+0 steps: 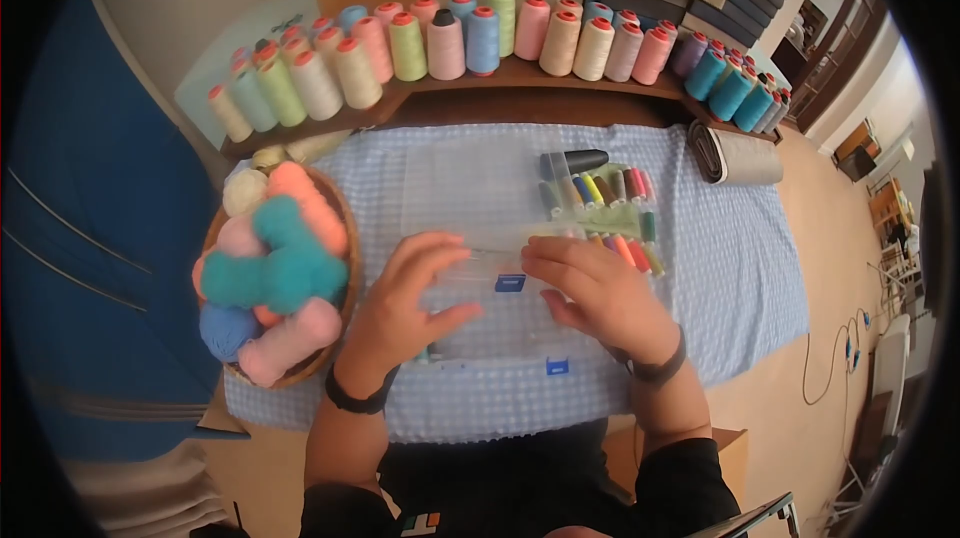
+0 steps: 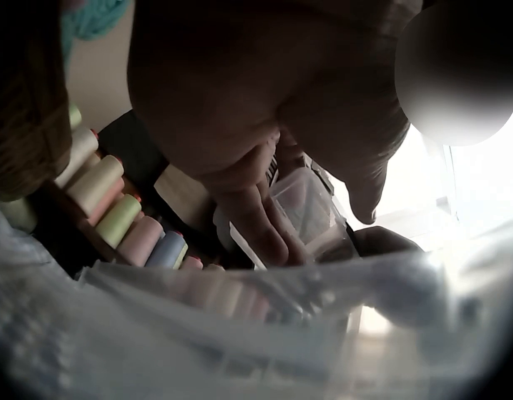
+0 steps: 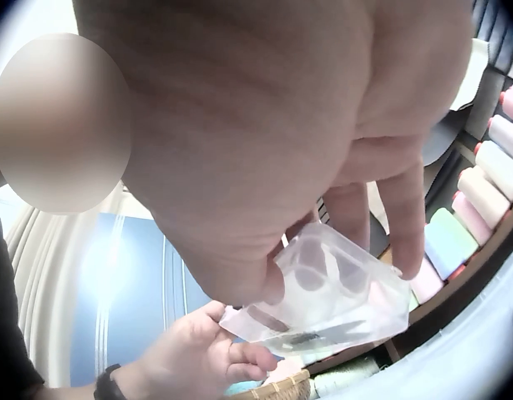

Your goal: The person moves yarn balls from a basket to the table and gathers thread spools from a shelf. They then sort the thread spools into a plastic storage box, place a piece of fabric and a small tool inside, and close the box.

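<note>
A small clear plastic box (image 3: pixel 340 287) is held between both hands above the tabletop, with a small dark shape showing through its wall. My right hand (image 1: pixel 605 293) grips one end, fingers along the far side and thumb on the near side. At the other end my left hand (image 1: pixel 415 283) holds it, its fingertips (image 2: pixel 269 237) right at the wall and the thumb spread apart from them. Below lies a large clear plastic case (image 1: pixel 470 358) with a blue latch (image 1: pixel 557 366), its lid (image 1: pixel 470 178) standing at the back. Another blue latch (image 1: pixel 510 283) shows between the hands.
Left of the case stands a wicker basket (image 1: pixel 352 283) of yarn balls and skeins. Several small thread spools (image 1: pixel 605 188) and a black object (image 1: pixel 580 160) lie at the right. Large thread cones (image 1: pixel 483 43) line the back shelf. A folded grey fabric roll (image 1: pixel 745 156) sits at the far right.
</note>
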`<state>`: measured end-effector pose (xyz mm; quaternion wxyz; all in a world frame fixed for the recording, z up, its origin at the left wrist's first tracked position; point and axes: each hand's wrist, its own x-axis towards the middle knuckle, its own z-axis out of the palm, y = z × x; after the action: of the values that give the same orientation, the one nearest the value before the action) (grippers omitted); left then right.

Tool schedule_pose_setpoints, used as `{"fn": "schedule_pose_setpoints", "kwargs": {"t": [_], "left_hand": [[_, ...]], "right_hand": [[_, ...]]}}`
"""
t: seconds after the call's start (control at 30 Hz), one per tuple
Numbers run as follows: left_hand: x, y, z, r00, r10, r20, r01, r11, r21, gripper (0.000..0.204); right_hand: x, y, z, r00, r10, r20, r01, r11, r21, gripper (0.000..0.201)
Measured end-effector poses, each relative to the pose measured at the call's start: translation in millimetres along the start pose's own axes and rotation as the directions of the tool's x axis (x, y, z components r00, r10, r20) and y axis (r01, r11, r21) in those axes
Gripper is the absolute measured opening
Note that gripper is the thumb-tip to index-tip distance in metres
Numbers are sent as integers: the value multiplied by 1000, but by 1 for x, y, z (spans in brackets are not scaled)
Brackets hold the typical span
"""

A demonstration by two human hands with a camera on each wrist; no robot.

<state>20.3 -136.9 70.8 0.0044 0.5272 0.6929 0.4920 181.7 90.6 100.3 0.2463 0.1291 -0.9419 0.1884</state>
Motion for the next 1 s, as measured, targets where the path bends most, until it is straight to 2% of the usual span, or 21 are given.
{"fn": "schedule_pose_setpoints", "kwargs": {"t": [0.1,0.17,0.37,0.5,0.57,0.67,0.77,0.87,0.97,1.0], "left_hand": [[-3,-7,-1,999,9,41,-12,997,71,50],[-4,-11,0,997,66,28,-68,994,80,47],[-3,-7,2,991,118,69,-124,989,78,43],[-1,-3,-1,986,94,138,-103,993,62,45],[-1,-2,-3,985,87,152,-91,996,17,45],[0,-2,-6,977,100,188,-102,995,0,53],[-1,-1,-5,982,-2,191,8,1000,-28,67],[0,-11,-3,982,78,171,-89,994,56,75],[-7,-10,-7,952,-136,274,141,990,2,76],[-6,-9,-7,958,-113,265,117,993,-1,75]], "right_hand": [[0,3,-2,998,-29,-51,30,1000,4,47],[1,1,-4,999,-20,-36,21,999,32,46],[-3,5,1,999,-18,27,17,999,41,46],[-4,2,1,999,2,52,-4,999,43,44],[-5,4,3,1000,-24,10,25,1000,-3,43],[-3,4,1,997,-63,-33,61,997,-48,41],[-2,5,0,993,-108,-48,106,993,-45,40],[-2,4,0,991,-129,-32,129,992,-1,39],[-1,2,1,993,-116,-22,117,992,41,39],[-1,2,1,994,-106,-19,107,993,54,39]]}}
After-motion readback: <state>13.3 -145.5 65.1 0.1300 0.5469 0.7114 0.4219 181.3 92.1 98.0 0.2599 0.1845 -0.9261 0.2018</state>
